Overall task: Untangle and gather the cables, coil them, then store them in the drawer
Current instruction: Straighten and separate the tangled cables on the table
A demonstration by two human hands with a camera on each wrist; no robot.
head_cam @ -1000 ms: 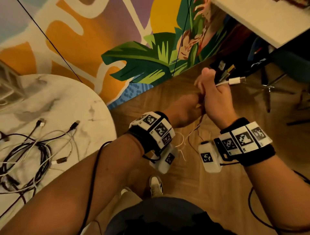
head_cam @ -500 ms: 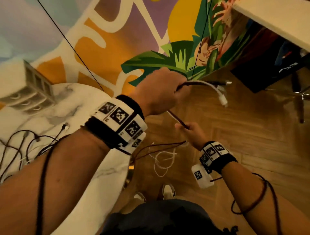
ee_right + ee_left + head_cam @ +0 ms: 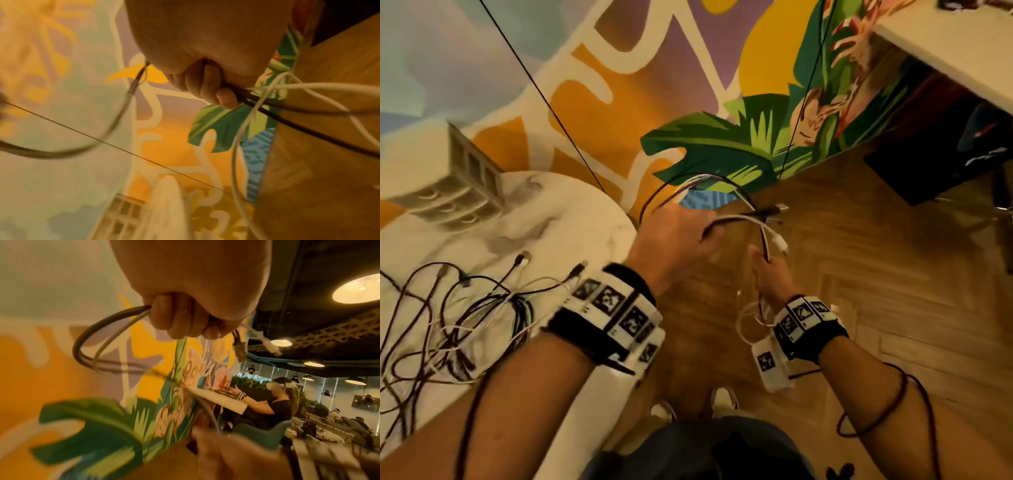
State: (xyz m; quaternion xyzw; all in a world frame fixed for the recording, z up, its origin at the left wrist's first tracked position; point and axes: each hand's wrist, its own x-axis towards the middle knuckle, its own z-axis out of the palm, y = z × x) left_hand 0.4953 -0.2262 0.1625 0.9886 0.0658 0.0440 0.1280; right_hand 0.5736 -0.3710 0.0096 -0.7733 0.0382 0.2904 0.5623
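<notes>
A bundle of black and white cables (image 3: pixel 736 192) arches in a loop above my left hand (image 3: pixel 681 236), which grips it in a fist over the floor, just right of the table edge. The plug ends (image 3: pixel 779 209) stick out to the right. In the left wrist view my left hand (image 3: pixel 185 318) curls round the loop (image 3: pixel 86 345), with plugs (image 3: pixel 239 350) hanging beside it. My right hand (image 3: pixel 770 274), lower and to the right, grips the trailing strands; the right wrist view shows this hand (image 3: pixel 209 81) holding a black cable (image 3: pixel 308 129) and a white cable (image 3: pixel 236 146). A tangled pile of cables (image 3: pixel 465 308) lies on the marble table (image 3: pixel 558 226).
A small white drawer unit (image 3: pixel 448 178) stands at the table's back left. A painted wall (image 3: pixel 619 85) rises behind, with a thin black line (image 3: pixel 544 99) stretched across it. A white desk (image 3: pixel 955 51) and dark furniture stand at the right. Wood floor (image 3: pixel 876 291) lies below my hands.
The cable that ran straight from my left hand down to my right hand now arches in a loop above the left fist. One second ago both hands were clasped together.
</notes>
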